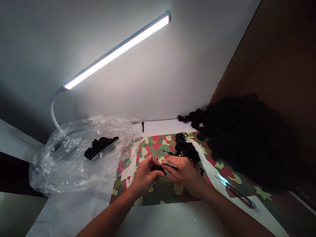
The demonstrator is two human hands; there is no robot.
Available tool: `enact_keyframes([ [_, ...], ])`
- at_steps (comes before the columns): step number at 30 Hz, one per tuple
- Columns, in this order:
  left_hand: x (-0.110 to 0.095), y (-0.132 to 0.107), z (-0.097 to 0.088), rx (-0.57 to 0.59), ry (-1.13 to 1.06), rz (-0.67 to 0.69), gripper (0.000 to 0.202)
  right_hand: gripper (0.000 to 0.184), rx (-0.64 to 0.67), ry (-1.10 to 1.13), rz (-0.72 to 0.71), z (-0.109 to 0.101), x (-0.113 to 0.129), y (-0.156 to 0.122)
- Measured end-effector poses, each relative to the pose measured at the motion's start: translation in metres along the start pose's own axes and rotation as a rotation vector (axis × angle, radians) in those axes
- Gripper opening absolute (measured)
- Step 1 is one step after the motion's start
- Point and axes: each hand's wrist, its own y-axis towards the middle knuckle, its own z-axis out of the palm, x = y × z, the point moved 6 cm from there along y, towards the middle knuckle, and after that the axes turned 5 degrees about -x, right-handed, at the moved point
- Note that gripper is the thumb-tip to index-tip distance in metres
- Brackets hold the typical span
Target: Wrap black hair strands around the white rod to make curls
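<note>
My left hand (145, 173) and my right hand (184, 172) meet over a camouflage-patterned mat (160, 189). Both pinch a small black piece (160, 169) between their fingertips. My right hand also holds a thin whitish stick-like tool (170, 164) across its fingers. Just behind my hands lies a loose heap of small black pieces (186, 148). A large dark fluffy pile (249, 138) fills the right side.
A crumpled clear plastic bag (81, 154) with black pieces inside (100, 146) sits to the left. Small snips with a red handle (235, 190) lie on the mat at right. A lit bar lamp (118, 49) hangs overhead. A brown board (278, 59) stands at right.
</note>
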Motion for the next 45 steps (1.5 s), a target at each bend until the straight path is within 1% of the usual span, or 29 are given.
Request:
enact_keyframes([
  [2, 0.000, 0.000, -0.001, 0.004, 0.056, 0.002, 0.037, 0.025, 0.036, -0.012, -0.017, -0.001, 0.002, -0.001],
  [5, 0.000, 0.000, -0.002, 0.009, 0.129, 0.011, 0.034, 0.018, 0.064, -0.043, -0.026, 0.001, 0.000, -0.003],
  [7, 0.000, 0.001, -0.002, 0.007, 0.146, 0.009, 0.035, 0.014, 0.033, -0.083, -0.029, 0.005, -0.006, -0.003],
  [11, 0.001, 0.004, -0.002, -0.007, 0.110, -0.010, 0.037, 0.014, -0.100, -0.185, 0.033, 0.021, -0.024, 0.000],
  [14, 0.000, 0.004, -0.002, 0.005, 0.075, -0.050, 0.038, 0.013, -0.123, -0.220, 0.054, 0.028, -0.033, 0.002],
  [16, -0.001, 0.000, 0.001, 0.063, 0.040, -0.118, 0.042, 0.012, -0.140, -0.225, 0.072, 0.021, -0.040, 0.004],
  [18, -0.004, -0.007, 0.009, 0.178, -0.007, -0.176, 0.043, 0.012, -0.200, -0.234, 0.125, 0.003, -0.050, 0.005],
  [19, -0.008, -0.010, 0.012, 0.225, -0.033, -0.180, 0.041, 0.013, -0.241, -0.244, 0.149, -0.008, -0.055, 0.006],
  [20, -0.012, -0.013, 0.014, 0.242, -0.057, -0.169, 0.039, 0.015, -0.263, -0.251, 0.163, -0.018, -0.060, 0.007],
  [22, -0.019, -0.013, 0.013, 0.188, -0.089, -0.123, 0.035, 0.023, -0.270, -0.254, 0.182, -0.030, -0.066, 0.009],
  [24, -0.024, -0.011, 0.009, 0.110, -0.100, -0.080, 0.032, 0.028, -0.264, -0.255, 0.185, -0.034, -0.065, 0.010],
  [25, -0.026, -0.010, 0.007, 0.086, -0.107, -0.061, 0.031, 0.027, -0.263, -0.249, 0.183, -0.034, -0.062, 0.010],
  [27, -0.029, -0.008, 0.005, 0.051, -0.129, -0.013, 0.030, 0.023, -0.261, -0.182, 0.184, -0.030, -0.052, 0.009],
  [28, -0.031, -0.008, 0.003, 0.030, -0.136, 0.016, 0.030, 0.025, -0.247, -0.108, 0.192, -0.026, -0.046, 0.008],
  [30, -0.033, -0.007, -0.001, -0.027, -0.115, 0.083, 0.029, 0.038, -0.178, 0.110, 0.233, -0.015, -0.034, 0.005],
  [32, -0.036, -0.008, -0.006, -0.096, -0.043, 0.153, 0.026, 0.048, -0.087, 0.331, 0.317, -0.002, -0.024, 0.001],
  [35, -0.036, -0.010, -0.011, -0.188, 0.100, 0.248, 0.024, 0.043, -0.045, 0.548, 0.440, 0.011, -0.019, -0.005],
  [37, -0.034, -0.010, -0.012, -0.203, 0.197, 0.294, 0.027, 0.039, -0.033, 0.629, 0.490, 0.016, -0.020, -0.006],
  [39, -0.032, -0.010, -0.010, -0.181, 0.286, 0.327, 0.033, 0.038, -0.031, 0.683, 0.527, 0.019, -0.023, -0.007],
  [41, -0.031, -0.010, -0.008, -0.168, 0.352, 0.397, 0.037, 0.039, -0.030, 0.715, 0.548, 0.021, -0.027, -0.008],
  [43, -0.033, -0.011, -0.008, -0.172, 0.386, 0.479, 0.034, 0.040, -0.023, 0.729, 0.545, 0.021, -0.028, -0.008],
  [45, -0.033, -0.011, -0.009, -0.189, 0.376, 0.512, 0.030, 0.042, -0.011, 0.732, 0.542, 0.022, -0.029, -0.009],
])
